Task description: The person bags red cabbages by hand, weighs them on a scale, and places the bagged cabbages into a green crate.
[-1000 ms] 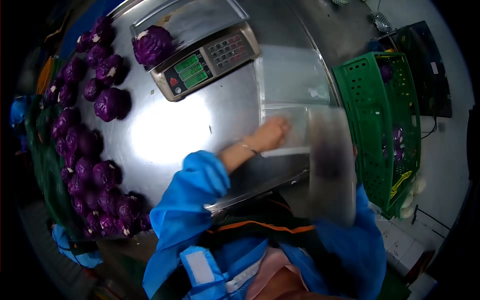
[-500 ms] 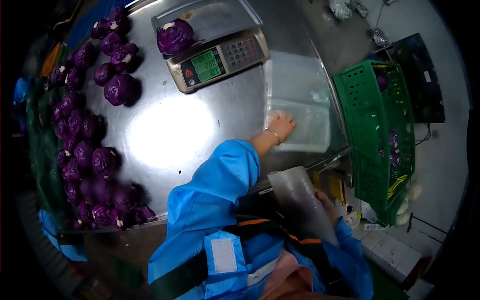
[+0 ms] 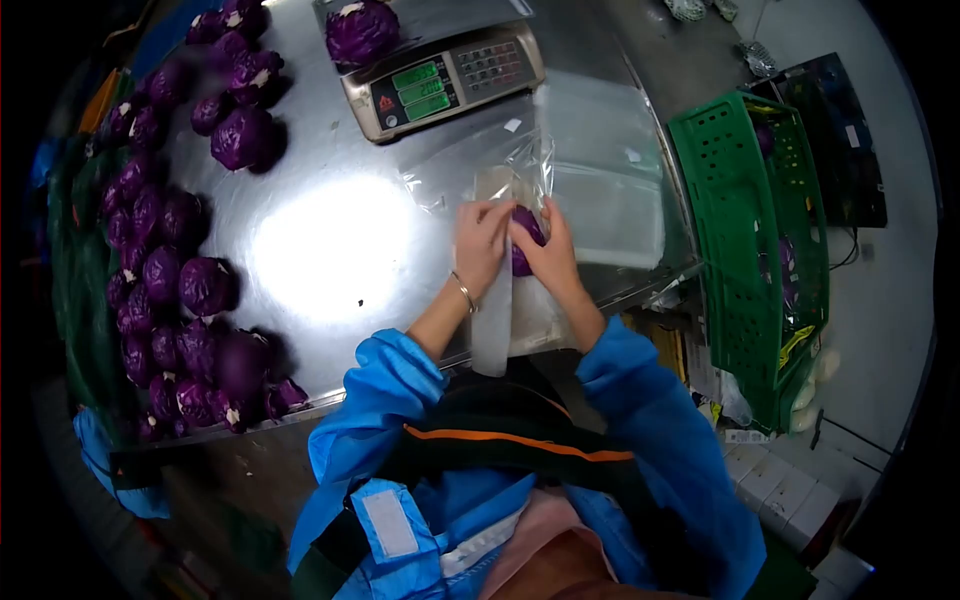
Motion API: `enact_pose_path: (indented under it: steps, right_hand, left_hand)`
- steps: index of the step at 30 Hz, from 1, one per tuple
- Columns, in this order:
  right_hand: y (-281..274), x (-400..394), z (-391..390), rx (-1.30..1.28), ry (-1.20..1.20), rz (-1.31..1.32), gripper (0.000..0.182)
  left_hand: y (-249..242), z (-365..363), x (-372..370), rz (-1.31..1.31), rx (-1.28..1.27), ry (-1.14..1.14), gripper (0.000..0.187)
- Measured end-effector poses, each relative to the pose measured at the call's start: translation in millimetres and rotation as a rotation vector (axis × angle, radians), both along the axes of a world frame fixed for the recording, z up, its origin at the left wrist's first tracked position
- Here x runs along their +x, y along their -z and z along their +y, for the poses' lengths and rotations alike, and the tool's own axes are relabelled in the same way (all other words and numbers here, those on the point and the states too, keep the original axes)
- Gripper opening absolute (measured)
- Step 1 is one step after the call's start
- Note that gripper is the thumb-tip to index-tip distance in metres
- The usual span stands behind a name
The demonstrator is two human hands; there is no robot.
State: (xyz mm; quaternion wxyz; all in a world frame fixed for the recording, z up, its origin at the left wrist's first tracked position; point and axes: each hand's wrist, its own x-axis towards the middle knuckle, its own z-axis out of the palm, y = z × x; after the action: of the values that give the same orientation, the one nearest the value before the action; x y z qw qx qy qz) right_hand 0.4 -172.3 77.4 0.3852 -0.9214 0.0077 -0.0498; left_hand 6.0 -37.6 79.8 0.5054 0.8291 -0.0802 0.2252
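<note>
A purple cabbage (image 3: 525, 238) lies at the table's near edge between my two hands, partly covered by clear plastic. My left hand (image 3: 483, 240), with a bracelet at the wrist, is closed on the plastic (image 3: 492, 325) at the cabbage's left side. On the right, my right hand (image 3: 548, 250) curls against the cabbage and film with its thumb toward the other hand. Clear plastic bags (image 3: 608, 215) lie flat to the right. Behind them stands a scale (image 3: 455, 80) with a lit green display and another cabbage (image 3: 362, 32) on its tray.
Many purple cabbages (image 3: 205, 287) line the left side of the metal table (image 3: 400, 345). A green crate (image 3: 725, 190) with purple items inside stands beyond the table's right edge. A dark screen-like panel (image 3: 835, 140) is behind it.
Both hands have come together around a cabbage and plastic at the near edge. My left hand has left the flat bags; my right hand has risen from below the table edge. The view has shifted slightly.
</note>
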Motion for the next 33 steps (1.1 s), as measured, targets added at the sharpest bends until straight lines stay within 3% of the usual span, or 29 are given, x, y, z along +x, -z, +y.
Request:
enact_pose_path:
  steps: [3,4,5,7,10,11,12,14,17,18,20,23,24,27,28,31,33]
  right_hand:
    - [0,1,6,0.541,0.282,0.146,0.07]
    - [-9,6,-3,0.67,0.248,0.252,0.076]
    - [-9,12,-10,0.72,0.182,0.35,0.079]
    - [2,29,-14,0.518,0.092,0.478,0.058]
    - [38,50,-30,0.348,-0.12,0.711,0.03]
    - [49,39,-35,0.182,-0.237,0.371,0.022]
    - [56,18,-40,0.014,-0.337,0.03,0.021]
    - [21,-20,-39,0.39,-0.068,0.661,0.017]
    - [37,-50,-52,0.33,-0.021,0.573,0.015]
    - [37,-46,-51,0.121,-0.193,0.235,0.019]
    - [20,-24,-33,0.433,-0.172,0.379,0.02]
    - [48,-20,-19,0.728,-0.068,0.421,0.019]
    - [60,-16,-17,0.795,-0.024,0.405,0.018]
    - [27,0,-7,0.502,-0.06,0.5,0.02]
    - [24,-1,-6,0.507,-0.073,0.445,0.022]
    - [5,-27,-22,0.259,-0.155,0.634,0.02]
    - [32,-49,-40,0.377,-0.161,0.444,0.019]
  left_hand:
    - [24,21,-10,0.017,0.118,-0.252,0.027]
    - [29,20,-15,0.136,0.111,-0.422,0.037]
    - [33,19,-13,0.321,-0.098,-0.513,0.041]
    - [38,18,-5,0.676,-0.531,-0.694,0.051]
    - [48,41,-6,0.852,-0.882,-0.505,0.047]
    - [49,47,-13,0.882,-0.991,-0.405,0.045]
    - [45,46,-22,0.817,-0.903,-0.453,0.034]
    - [32,47,-55,0.733,-0.687,-0.447,0.029]
    - [30,56,-83,0.723,-0.55,-0.312,0.031]
    - [27,58,-79,0.709,-0.506,-0.265,0.035]
    - [39,65,-64,0.805,-0.433,-0.195,0.049]
    - [22,71,-46,1.176,-0.856,0.033,0.049]
    - [26,63,-46,1.14,-0.847,-0.148,0.043]
    - [54,66,-37,1.112,-1.067,-0.208,0.047]
    - [44,65,-36,1.095,-1.078,-0.268,0.037]
    - [61,69,-83,0.804,-0.284,-0.285,0.03]
    - [44,74,-106,0.693,-0.134,-0.282,0.026]
